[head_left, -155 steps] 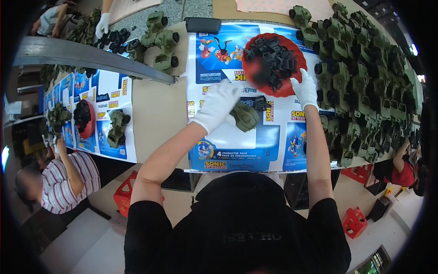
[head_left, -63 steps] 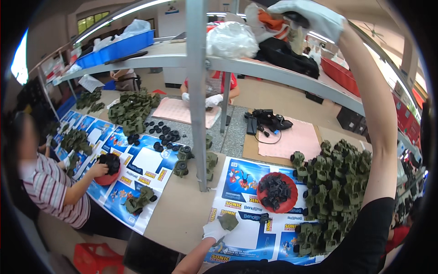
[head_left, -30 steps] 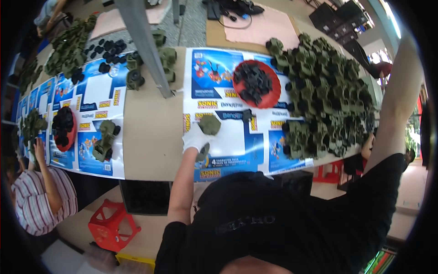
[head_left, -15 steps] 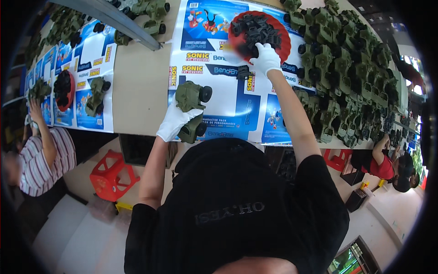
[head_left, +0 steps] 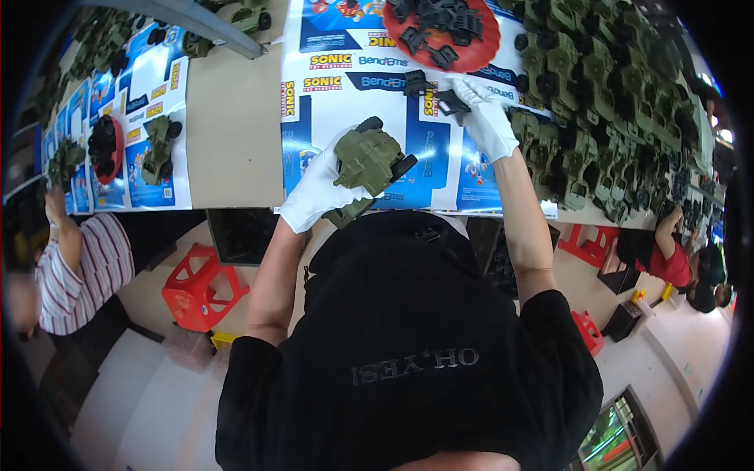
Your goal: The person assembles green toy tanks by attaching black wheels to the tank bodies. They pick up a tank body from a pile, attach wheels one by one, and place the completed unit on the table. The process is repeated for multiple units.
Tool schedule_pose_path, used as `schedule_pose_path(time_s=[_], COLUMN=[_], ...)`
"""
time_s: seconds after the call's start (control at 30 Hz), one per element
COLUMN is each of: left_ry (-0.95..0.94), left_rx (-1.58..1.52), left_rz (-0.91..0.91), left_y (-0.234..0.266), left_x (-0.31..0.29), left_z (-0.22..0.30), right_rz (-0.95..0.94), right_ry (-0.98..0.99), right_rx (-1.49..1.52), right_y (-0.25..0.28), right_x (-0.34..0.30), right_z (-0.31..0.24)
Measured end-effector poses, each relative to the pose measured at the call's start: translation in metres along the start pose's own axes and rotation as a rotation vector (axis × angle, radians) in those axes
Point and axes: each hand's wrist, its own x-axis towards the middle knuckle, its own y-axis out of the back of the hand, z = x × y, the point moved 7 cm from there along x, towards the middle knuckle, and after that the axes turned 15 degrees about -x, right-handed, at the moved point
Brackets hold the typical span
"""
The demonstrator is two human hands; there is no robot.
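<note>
Seemingly mid-assembly, our left hand (head_left: 316, 184) clasped a green vehicle (head_left: 369, 159), our right hand (head_left: 486, 119) a black part (head_left: 452, 103); fitting likely needed alignment.

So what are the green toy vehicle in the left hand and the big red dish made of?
Green toy vehicle: probably matte moulded plastic, judging by its dull, uniform colour and ridges. Red dish: likely plastic, smooth, with even colour and a fluted rim.

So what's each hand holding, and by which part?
Left hand: an olive-green toy vehicle, around its middle. Right hand: a black plastic part, near its right side; exact grip unclear.
</note>
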Motion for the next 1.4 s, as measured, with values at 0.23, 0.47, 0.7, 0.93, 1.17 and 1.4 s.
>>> schedule_pose_path(time_s=[0.23, 0.47, 0.7, 0.93, 1.17, 1.4], left_ry=[-0.035, -0.037, 0.058, 0.265, 0.373, 0.406], left_rx=[0.346, 0.531, 0.688, 0.772, 0.596, 0.574], left_rz=[-0.087, -0.082, -0.061, -0.181, -0.223, -0.213], left_y=[-0.023, -0.035, -0.037, -0.062, -0.081, -0.081], left_x=[0.012, 0.014, 0.012, 0.025, 0.023, 0.015], left_z=[0.01, 0.013, 0.015, 0.038, 0.057, 0.045], right_rz=[-0.453, -0.294, -0.202, -0.168, -0.237, -0.187], right_ry=[0.074, 0.218, 0.583, 0.254, -0.025, -0.173], right_rx=[0.271, 0.075, -0.642, -0.424, 0.007, 0.056], right_y=[-0.04, -0.037, -0.039, -0.042, -0.049, -0.049], right_x=[-0.086, -0.1, -0.109, -0.087, -0.084, -0.09], right_z=[-0.03, -0.03, -0.045, -0.039, -0.024, -0.001])
